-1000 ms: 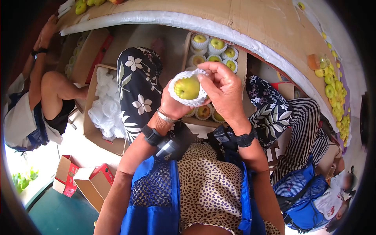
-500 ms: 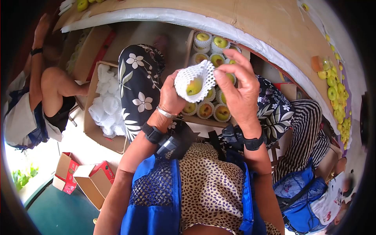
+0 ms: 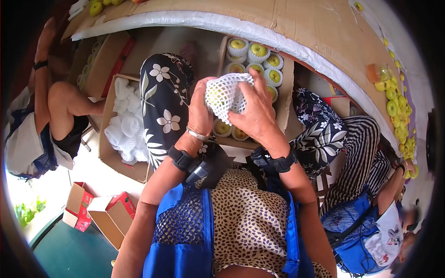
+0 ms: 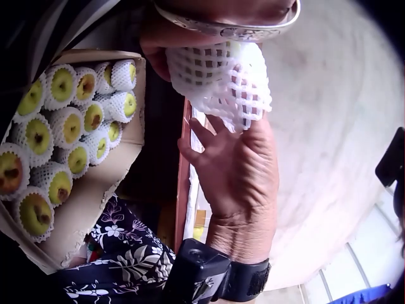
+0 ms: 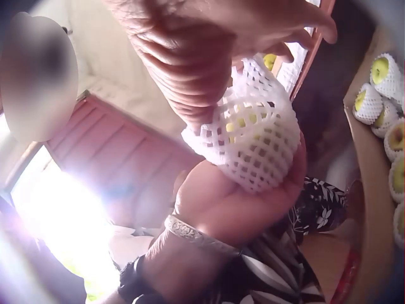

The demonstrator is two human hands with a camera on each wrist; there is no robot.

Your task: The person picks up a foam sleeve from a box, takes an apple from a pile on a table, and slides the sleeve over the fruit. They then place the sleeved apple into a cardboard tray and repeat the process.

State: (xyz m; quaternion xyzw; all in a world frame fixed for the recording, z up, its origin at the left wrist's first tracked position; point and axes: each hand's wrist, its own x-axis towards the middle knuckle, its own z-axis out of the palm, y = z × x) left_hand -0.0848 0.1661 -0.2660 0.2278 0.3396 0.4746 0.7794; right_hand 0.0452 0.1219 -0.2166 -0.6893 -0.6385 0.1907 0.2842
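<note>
My left hand cups a yellow-green apple inside a white foam net sleeve. Through the mesh the fruit shows only in patches. At the sleeve's open edge, my right hand pinches the netting with its thumb, while its other fingers spread out beyond, as the left wrist view shows. Just past both hands stands a cardboard box holding rows of apples in the same white sleeves, such as one netted apple in the left wrist view.
Left of my knee is an open carton with a heap of white foam nets. A cardboard-covered table curves overhead, with loose yellow-green fruit at far right. Small red boxes lie lower left. Other people sit on both sides.
The right hand left the sleeve, lifted away to the right, then came back to its edge. The apple, facing up uncovered earlier, now sits tilted with the netting over it.
</note>
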